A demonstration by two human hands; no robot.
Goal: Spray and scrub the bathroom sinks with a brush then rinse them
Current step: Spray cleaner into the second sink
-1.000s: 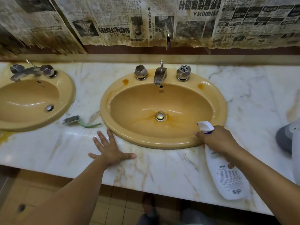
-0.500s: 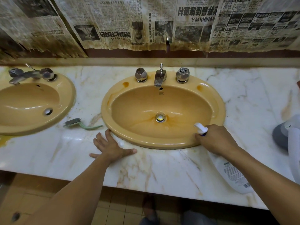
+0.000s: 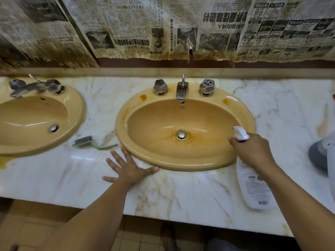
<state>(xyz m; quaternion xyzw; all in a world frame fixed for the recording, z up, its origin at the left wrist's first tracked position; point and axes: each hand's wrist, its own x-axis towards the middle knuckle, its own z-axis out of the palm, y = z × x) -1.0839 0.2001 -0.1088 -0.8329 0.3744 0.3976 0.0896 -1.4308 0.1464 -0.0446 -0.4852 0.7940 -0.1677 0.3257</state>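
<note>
A yellow oval sink with brown stains sits in the marble counter in front of me. Its tap stands between two metal knobs. My right hand grips a white spray bottle at the sink's right rim, nozzle pointing into the basin. My left hand rests flat on the counter, fingers spread, touching the sink's front left rim. A scrub brush with a green handle lies on the counter between this sink and a second yellow sink at the left.
The marble counter runs the full width, its front edge close to me. Stained newspaper covers the wall behind. A grey and white object lies at the right edge. Tiled floor shows below.
The spray bottle dipped half a second ago and its nozzle now sits raised again at the sink's right rim. My left hand stays flat on the counter.
</note>
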